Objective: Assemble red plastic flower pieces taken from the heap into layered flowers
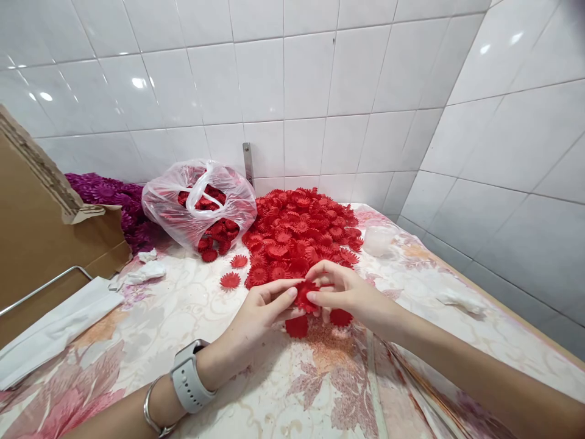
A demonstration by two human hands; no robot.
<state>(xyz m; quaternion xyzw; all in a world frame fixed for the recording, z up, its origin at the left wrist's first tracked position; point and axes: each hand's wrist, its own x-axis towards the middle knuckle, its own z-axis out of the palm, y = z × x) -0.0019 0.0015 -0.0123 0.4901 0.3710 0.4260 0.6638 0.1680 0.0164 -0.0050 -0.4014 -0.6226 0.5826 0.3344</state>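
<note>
My left hand (pixel 260 314) and my right hand (pixel 345 292) meet over the flowered tablecloth (pixel 192 317), both pinching one red paper flower (pixel 305 294) between their fingertips. Two more red flower pieces (pixel 297 327) lie just under my hands. Right behind them sits a large heap of red flowers (pixel 299 235). Two single red flowers (pixel 230 280) lie loose to the left of the heap. My left wrist wears a grey watch and a bangle.
A clear plastic bag (pixel 201 204) with red flowers stands left of the heap. Purple flowers (pixel 114 195) pile up behind a cardboard box (pixel 41 219) at the left. A small clear cup (pixel 378 239) sits right of the heap. White tiled walls close the back and right.
</note>
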